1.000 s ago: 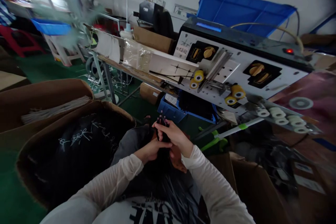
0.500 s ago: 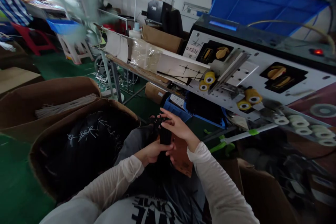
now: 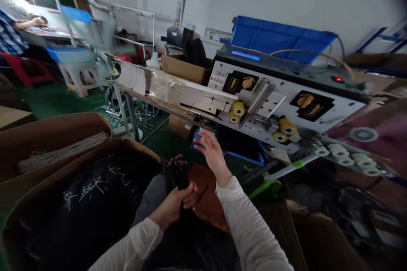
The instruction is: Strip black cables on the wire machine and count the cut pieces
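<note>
On the long wooden-topped bench [image 3: 149, 100], a clear plastic bag [image 3: 165, 87] lies near the middle, with curved white sheets [image 3: 130, 77] to its left and a white bottle [image 3: 154, 62] and cardboard box [image 3: 182, 70] just behind it.

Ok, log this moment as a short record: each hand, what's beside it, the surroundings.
Left hand: gripping a bundle of black wires with pink tips, held upright
Right hand: raised and open, holding nothing
Beside hands: a flat brown piece, right of the bundle
Left side: a cardboard box holding black wires with white marks
Ahead: a white machine panel with yellow rollers
Far left: a co-worker in a checked shirt
</note>
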`<action>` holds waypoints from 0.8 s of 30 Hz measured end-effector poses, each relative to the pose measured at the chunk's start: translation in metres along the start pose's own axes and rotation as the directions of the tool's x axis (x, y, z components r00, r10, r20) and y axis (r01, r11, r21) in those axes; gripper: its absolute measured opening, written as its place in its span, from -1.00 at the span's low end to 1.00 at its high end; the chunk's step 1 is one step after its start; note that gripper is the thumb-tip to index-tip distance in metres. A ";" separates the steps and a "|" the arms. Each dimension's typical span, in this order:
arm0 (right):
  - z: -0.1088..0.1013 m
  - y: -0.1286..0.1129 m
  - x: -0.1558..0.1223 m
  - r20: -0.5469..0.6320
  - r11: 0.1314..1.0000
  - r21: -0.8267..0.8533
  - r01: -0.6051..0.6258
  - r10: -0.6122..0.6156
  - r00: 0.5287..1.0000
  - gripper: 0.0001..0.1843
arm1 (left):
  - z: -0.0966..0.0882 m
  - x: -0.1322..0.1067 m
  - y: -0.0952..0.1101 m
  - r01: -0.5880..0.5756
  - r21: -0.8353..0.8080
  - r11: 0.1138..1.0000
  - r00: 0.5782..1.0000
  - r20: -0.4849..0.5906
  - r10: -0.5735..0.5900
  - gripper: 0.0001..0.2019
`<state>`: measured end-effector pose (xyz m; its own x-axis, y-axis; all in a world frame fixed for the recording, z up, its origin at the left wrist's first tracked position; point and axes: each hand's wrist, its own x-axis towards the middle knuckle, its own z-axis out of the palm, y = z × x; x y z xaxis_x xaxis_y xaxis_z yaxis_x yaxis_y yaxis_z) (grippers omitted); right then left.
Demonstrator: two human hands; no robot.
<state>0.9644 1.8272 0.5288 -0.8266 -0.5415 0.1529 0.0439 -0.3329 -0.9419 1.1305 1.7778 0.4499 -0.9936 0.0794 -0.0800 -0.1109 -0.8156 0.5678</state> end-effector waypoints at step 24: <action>0.028 -0.033 0.095 -0.654 0.964 0.181 0.195 -0.030 0.756 -0.80 | -0.008 -0.049 0.026 -0.150 -0.016 0.989 0.987 -0.059 0.149 -0.79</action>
<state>0.9000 1.7651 0.5823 -0.9931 0.1052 -0.0518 -0.0170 -0.5662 -0.8241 1.1769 1.7481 0.4626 -0.9961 -0.0768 -0.0432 0.0395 -0.8272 0.5605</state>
